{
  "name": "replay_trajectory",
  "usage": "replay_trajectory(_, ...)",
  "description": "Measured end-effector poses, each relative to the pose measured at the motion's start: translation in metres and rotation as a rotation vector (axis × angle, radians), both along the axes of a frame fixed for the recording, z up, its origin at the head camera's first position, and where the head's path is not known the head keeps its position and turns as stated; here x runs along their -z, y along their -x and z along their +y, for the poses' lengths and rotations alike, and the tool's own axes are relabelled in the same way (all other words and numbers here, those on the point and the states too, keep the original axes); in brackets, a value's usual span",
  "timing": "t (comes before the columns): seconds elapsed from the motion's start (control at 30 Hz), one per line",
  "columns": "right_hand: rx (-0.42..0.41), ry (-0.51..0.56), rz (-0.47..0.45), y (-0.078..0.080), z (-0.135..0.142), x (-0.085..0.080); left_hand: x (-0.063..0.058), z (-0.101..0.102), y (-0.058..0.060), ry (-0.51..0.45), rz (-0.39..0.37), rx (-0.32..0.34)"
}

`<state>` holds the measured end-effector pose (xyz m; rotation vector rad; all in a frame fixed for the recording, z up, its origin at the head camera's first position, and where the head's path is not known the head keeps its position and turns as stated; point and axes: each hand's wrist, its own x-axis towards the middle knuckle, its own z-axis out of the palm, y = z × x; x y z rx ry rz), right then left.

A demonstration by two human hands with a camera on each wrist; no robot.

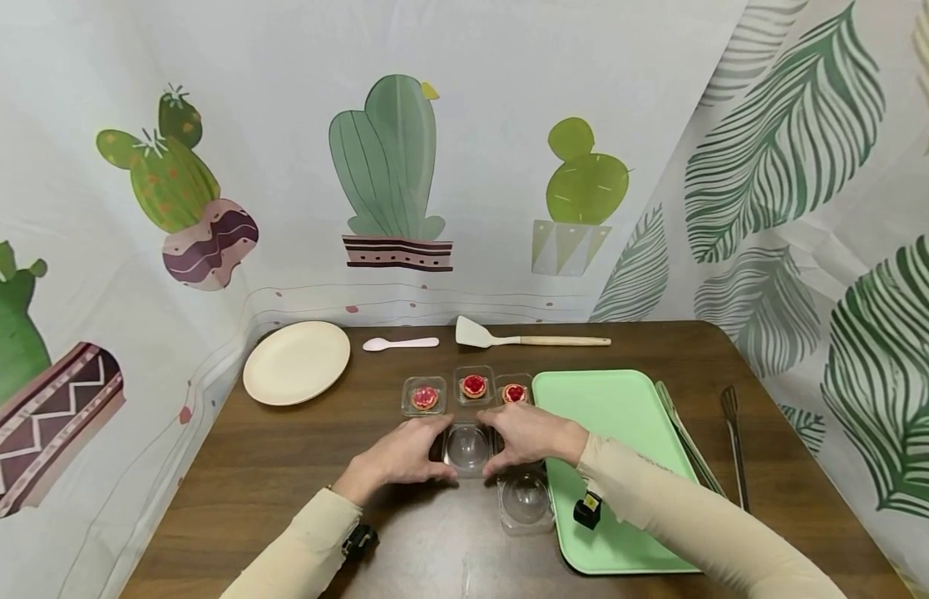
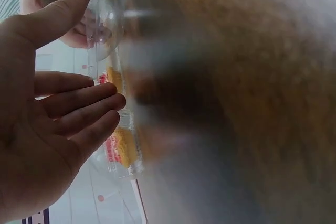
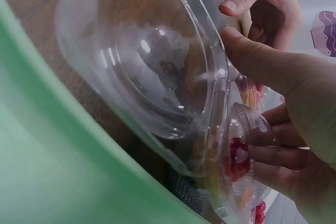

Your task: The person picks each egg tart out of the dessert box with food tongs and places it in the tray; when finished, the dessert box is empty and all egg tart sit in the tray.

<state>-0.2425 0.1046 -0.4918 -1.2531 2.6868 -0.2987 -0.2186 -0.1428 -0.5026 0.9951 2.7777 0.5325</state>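
Beyond beige sleeves (image 1: pixel 674 499), frames a clear domed container (image 1: pixel 466 449) between left hand (image 1: pixel 406 452) and right hand (image 1: pixel 530 433) with loose, outstretched fingers (image 2: pixel 86 100). Faces three boxed, red-topped tartlets (image 1: pixel 474 386).

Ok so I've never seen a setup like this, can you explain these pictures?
There's no machine, just a person's left hand and right hand. The wide picture comes from a head camera, the other two from a camera on each wrist. On the table lie a plate, spoon, spatula, green tray, long utensils and three red-topped tarts in clear containers. The hands are spread either side of a clear domed piece; a second piece lies by the tray. Fingers look fairly straight, so I can't confirm a grip.
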Motion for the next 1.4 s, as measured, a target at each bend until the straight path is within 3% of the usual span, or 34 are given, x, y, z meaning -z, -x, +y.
replay_trajectory(0.27, -0.026, 0.025, 0.029, 0.006, 0.001, -0.012, -0.009, -0.007, 0.004, -0.019, 0.019, 0.000)
replay_trajectory(0.67, -0.034, 0.196, 0.032, 0.018, -0.005, -0.027, -0.019, -0.016, 0.011, -0.110, 0.074, -0.013)
replay_trajectory(0.97, -0.021, 0.307, 0.030, 0.040, -0.015, -0.033, -0.020, -0.021, 0.026, -0.162, 0.168, -0.035)
replay_trajectory(1.23, 0.025, 0.351, -0.054, 0.062, -0.023, -0.035, -0.020, -0.027, 0.040, -0.156, 0.175, -0.067)
replay_trajectory(1.4, 0.038, 0.323, -0.075, 0.073, -0.030, -0.036, -0.016, -0.033, 0.049, -0.140, 0.152, -0.078)
